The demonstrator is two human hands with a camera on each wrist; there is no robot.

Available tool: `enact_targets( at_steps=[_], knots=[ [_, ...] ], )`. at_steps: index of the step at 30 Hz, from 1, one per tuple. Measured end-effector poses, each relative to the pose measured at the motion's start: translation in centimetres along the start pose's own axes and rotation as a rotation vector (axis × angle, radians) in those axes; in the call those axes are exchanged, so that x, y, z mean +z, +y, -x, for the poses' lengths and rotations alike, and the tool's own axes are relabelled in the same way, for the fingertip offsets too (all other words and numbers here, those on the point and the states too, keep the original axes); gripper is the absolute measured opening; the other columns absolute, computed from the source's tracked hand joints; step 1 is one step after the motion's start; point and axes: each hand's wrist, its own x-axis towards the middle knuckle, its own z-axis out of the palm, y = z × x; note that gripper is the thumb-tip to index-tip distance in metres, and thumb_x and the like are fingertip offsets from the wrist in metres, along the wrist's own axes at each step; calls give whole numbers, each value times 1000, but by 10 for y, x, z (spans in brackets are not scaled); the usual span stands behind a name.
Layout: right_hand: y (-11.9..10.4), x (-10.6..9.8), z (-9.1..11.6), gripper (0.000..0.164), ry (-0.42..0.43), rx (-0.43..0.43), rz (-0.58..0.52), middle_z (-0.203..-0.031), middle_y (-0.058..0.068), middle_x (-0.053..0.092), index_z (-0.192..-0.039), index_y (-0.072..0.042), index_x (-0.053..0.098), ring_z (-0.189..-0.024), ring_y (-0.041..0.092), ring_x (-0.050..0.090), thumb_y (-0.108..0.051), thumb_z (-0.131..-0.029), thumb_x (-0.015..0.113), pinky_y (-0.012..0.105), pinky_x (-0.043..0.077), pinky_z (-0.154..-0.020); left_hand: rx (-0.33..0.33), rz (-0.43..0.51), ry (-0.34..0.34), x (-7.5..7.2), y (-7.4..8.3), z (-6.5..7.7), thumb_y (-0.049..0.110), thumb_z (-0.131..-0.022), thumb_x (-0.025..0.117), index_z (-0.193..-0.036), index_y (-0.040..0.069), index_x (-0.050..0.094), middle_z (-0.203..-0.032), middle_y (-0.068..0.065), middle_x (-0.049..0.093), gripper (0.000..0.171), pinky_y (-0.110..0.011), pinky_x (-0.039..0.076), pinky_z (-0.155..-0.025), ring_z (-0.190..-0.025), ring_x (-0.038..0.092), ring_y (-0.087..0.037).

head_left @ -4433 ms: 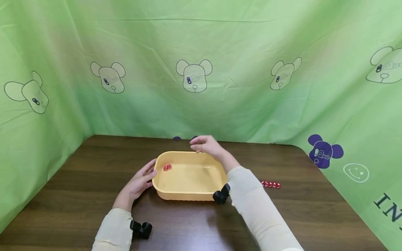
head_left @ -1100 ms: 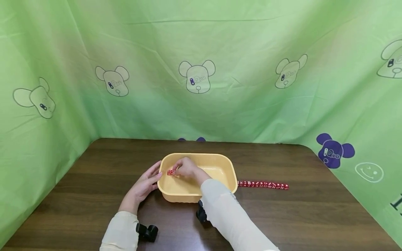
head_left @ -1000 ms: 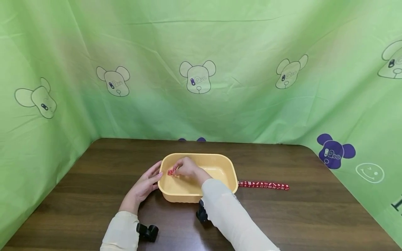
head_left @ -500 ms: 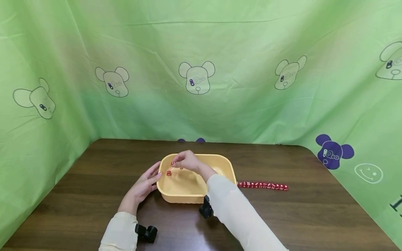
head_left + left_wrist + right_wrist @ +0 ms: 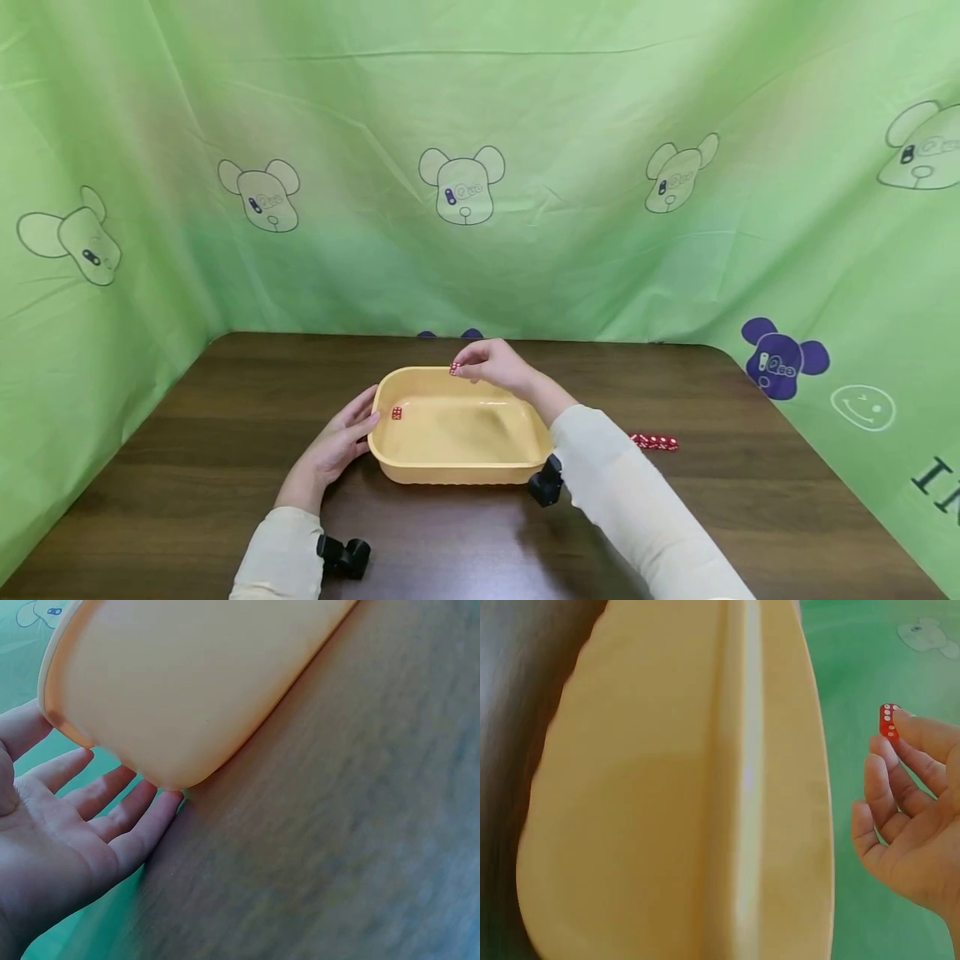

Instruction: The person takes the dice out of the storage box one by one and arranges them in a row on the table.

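Observation:
A yellow plastic tub (image 5: 457, 473) stands on the table, one red die (image 5: 397, 413) lying near its left end. My left hand (image 5: 334, 446) holds the tub's left end, thumb at the rim and fingers against the outer wall; the left wrist view shows these fingertips touching the tub (image 5: 172, 690). Above the far rim, my right hand (image 5: 498, 368) pinches a second red die (image 5: 454, 368) between thumb and fingers. The right wrist view shows this die (image 5: 889, 720) with its white pips, held at the fingertips, the other fingers loosely bent.
A row of several red dice (image 5: 660, 442) lies on the brown wooden table (image 5: 187, 467) right of the tub, partly hidden by my right sleeve (image 5: 637, 492). A green printed cloth (image 5: 337, 275) hangs behind and along both sides.
My right hand has picked up one of the two dice in the tub, lifting it up and right towards the far rim. The left hand stays at the tub's end.

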Motion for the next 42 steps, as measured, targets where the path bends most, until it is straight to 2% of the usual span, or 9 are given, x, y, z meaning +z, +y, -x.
enact_targets(
  at_steps=[5, 10, 13, 18, 25, 31, 42],
  knots=[
    [3, -19, 13, 12, 37, 25, 17, -85, 16, 62, -87, 2, 64, -75, 20, 56, -6, -78, 62, 39, 45, -70, -7, 4, -6, -1, 0, 0, 5, -92, 38, -139, 10, 14, -141, -15, 11, 53, -37, 39, -82, -120, 24, -32],
    [10, -37, 29, 16, 72, 29, 6, -86, 19, 60, -89, 4, 63, -80, 30, 54, -9, -79, 62, 43, 43, -72, -4, 9, -6, -1, 0, 0, 4, -92, 38, -139, 9, 14, -140, -16, 12, 53, -36, 39, -81, -120, 23, -32],
    [16, -47, 39, 18, 89, 30, -6, -84, 17, 61, -91, 4, 62, -78, 29, 54, -10, -79, 63, 45, 42, -71, -4, 5, -10, 0, 0, 0, 4, -92, 37, -139, 9, 14, -140, -16, 12, 53, -36, 39, -80, -120, 23, -32],
    [25, -64, 57, 20, 105, 12, -23, -83, 15, 61, -91, 6, 61, -78, 27, 55, -9, -78, 63, 41, 45, -70, -1, 0, -12, 0, 0, 0, 4, -92, 37, -139, 9, 14, -140, -16, 12, 53, -35, 40, -80, -120, 25, -32],
    [38, -91, 88, 22, 153, 16, 32, -85, 13, 62, -93, 9, 59, -75, 17, 57, -8, -79, 62, 39, 46, -70, -2, -1, -10, 0, 0, 0, 5, -91, 38, -139, 9, 14, -140, -16, 13, 53, -35, 40, -80, -119, 26, -32],
    [52, -113, 119, 25, 215, 33, 84, -87, 17, 61, -95, 9, 58, -72, 10, 56, -10, -79, 62, 29, 46, -65, -5, -3, -5, 1, 1, 0, 4, -92, 36, -139, 9, 14, -140, -17, 13, 52, -36, 39, -80, -119, 26, -33],
    [79, -142, 165, 25, 264, 66, 164, -87, 20, 61, -97, 12, 57, -72, 9, 56, -7, -80, 60, 27, 46, -62, -14, -11, -13, 1, 1, 1, 6, -92, 38, -139, 9, 13, -140, -17, 11, 54, -36, 39, -81, -119, 25, -33]
  ],
)
